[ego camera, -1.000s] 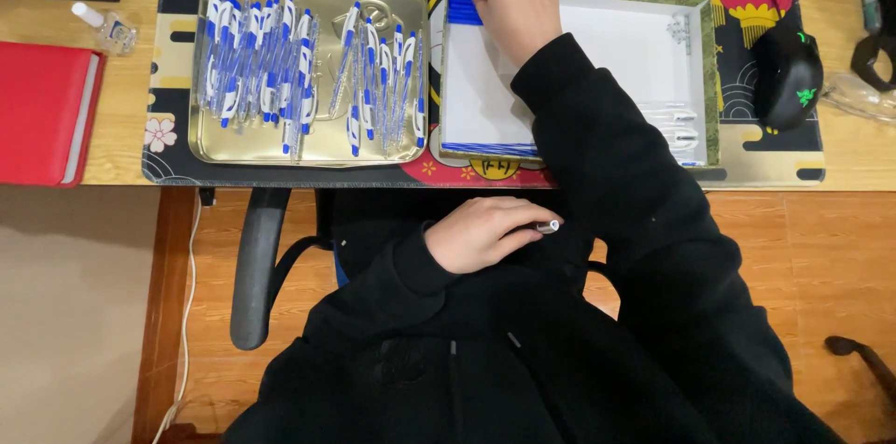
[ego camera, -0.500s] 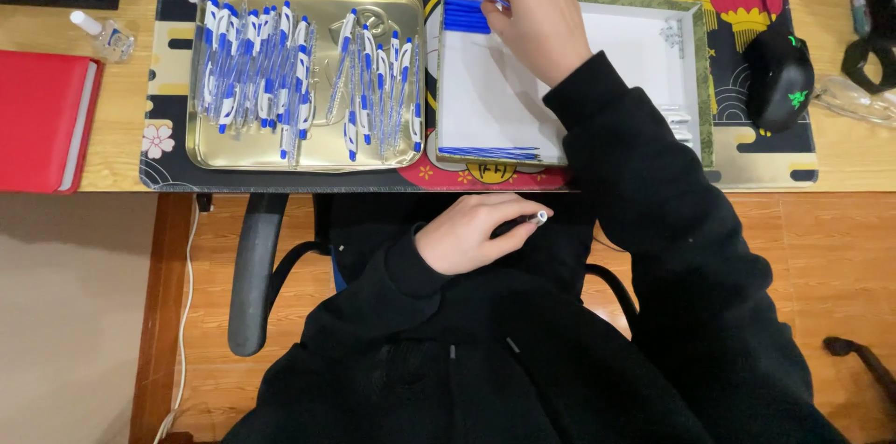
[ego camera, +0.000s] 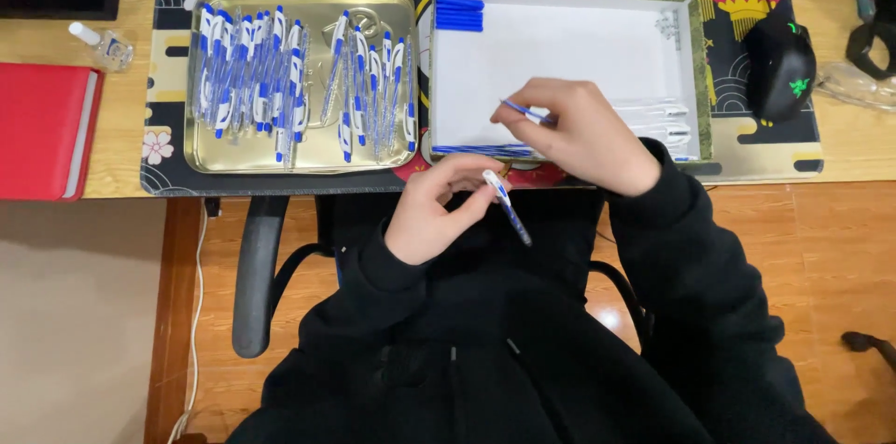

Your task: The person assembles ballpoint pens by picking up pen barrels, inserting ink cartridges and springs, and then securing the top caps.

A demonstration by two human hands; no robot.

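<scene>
The left hand (ego camera: 431, 215) pinches a blue-and-white pen (ego camera: 507, 207) between thumb and fingers, barrel slanting down to the right. Just above it, the right hand (ego camera: 581, 134) grips a thin blue refill (ego camera: 525, 111) in closed fingertips, over the white box (ego camera: 560, 70). Left of both hands sits a gold tray (ego camera: 308, 159) of matching pens. A black mouse (ego camera: 779, 66) lies far right.
</scene>
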